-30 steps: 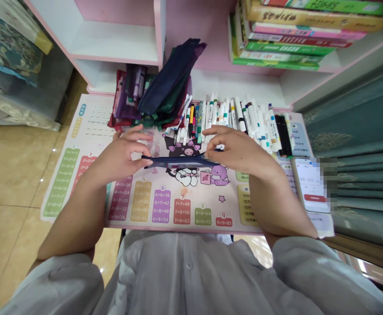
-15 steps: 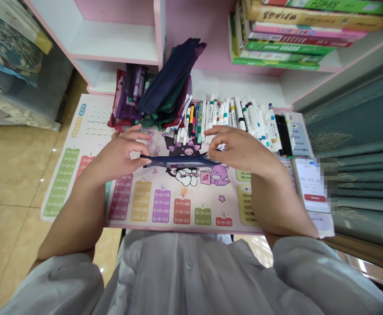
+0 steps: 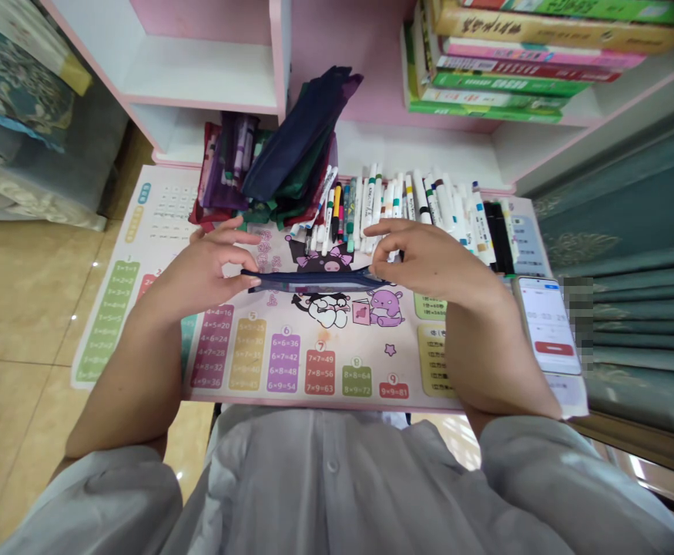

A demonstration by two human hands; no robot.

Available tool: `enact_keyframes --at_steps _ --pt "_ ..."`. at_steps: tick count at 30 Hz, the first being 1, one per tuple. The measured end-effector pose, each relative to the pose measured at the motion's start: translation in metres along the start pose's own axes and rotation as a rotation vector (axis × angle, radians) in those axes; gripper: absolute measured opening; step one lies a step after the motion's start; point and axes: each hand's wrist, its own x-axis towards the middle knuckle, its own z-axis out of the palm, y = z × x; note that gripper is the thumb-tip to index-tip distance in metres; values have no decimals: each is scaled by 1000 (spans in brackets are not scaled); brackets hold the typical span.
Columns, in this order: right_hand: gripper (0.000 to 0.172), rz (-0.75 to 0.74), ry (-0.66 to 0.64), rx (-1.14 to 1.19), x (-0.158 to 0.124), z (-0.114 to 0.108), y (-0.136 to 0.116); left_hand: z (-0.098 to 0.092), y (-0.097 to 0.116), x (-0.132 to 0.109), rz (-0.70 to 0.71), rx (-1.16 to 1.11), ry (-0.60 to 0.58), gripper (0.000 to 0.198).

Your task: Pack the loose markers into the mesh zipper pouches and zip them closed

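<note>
A narrow navy zip pouch (image 3: 313, 282) with see-through sides is stretched between my hands above the desk, its zipper edge toward the top. My left hand (image 3: 206, 264) pinches the left end between thumb and index finger, the other fingers lifted and spread. At the right end, my right hand (image 3: 423, 256) is closed in a pinch by the zipper, its fingers curled. The zipper pull itself is hidden by the fingertips. Something faint shows through the pouch's side, too unclear to name.
Behind my hands lies a row of markers (image 3: 397, 196). Left of them is a heap of dark zip pouches (image 3: 296, 142), some with pens inside. A phone (image 3: 546, 327) rests at the desk's right edge. Stacked books (image 3: 510, 77) fill the upper right shelf.
My hands have drawn slightly apart, the left one a little leftward and the right one a little rightward. The pouch looks straighter and shows more of its side.
</note>
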Motion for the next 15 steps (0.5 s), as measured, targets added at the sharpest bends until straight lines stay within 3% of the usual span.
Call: enact_keyframes --at_steps 15 --pt "14 -4 -13 -39 -1 -3 8 -2 -6 0 21 12 -23 31"
